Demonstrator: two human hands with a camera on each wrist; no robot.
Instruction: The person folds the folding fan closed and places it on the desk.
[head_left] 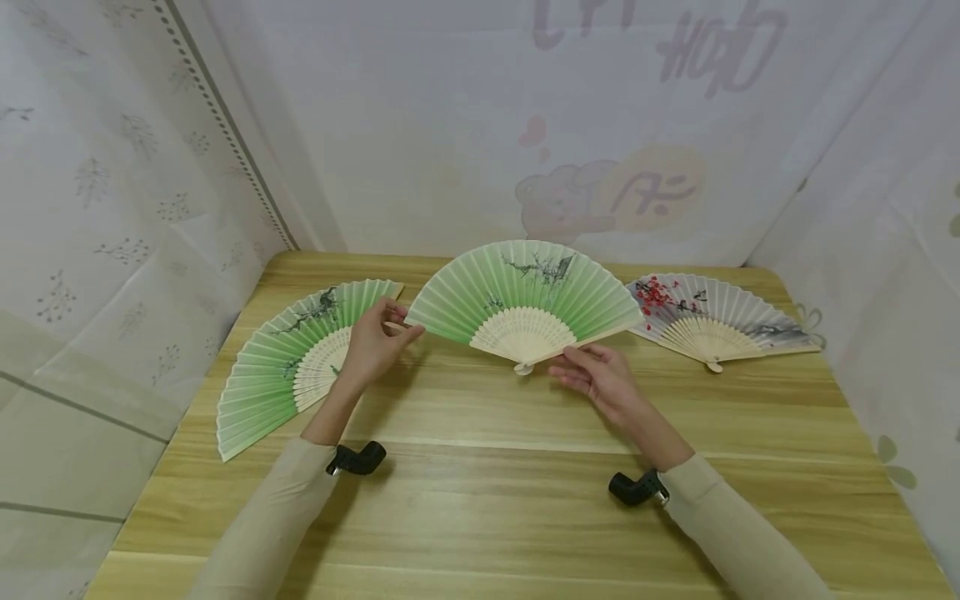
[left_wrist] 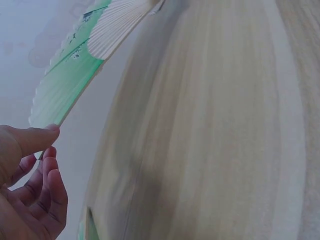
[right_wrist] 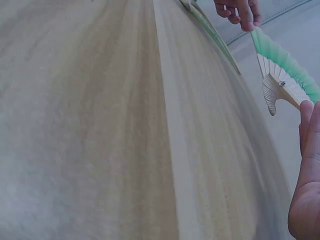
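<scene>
Both hands hold a spread green folding fan (head_left: pixel 450 304) with pale slatted ribs and a dark branch print, raised over the table. At its left end, my left hand (head_left: pixel 377 342) pinches the edge between thumb and fingers; the left wrist view shows that pinch on the fan (left_wrist: pixel 75 85) closely. My right hand (head_left: pixel 603 383) grips the right outer rib near the pivot, thumb on the front. A second green folding fan (head_left: pixel 258 387) lies spread on the table, partly hidden behind the left hand and wrist.
A grey-white folding fan (head_left: pixel 735 304) with red blossoms lies spread at the back right, its left tip meeting the held fan's edge in view. The wooden table (head_left: pixel 480 517) ends at a printed cloth backdrop (head_left: pixel 420 150). Cloth also hangs on both sides.
</scene>
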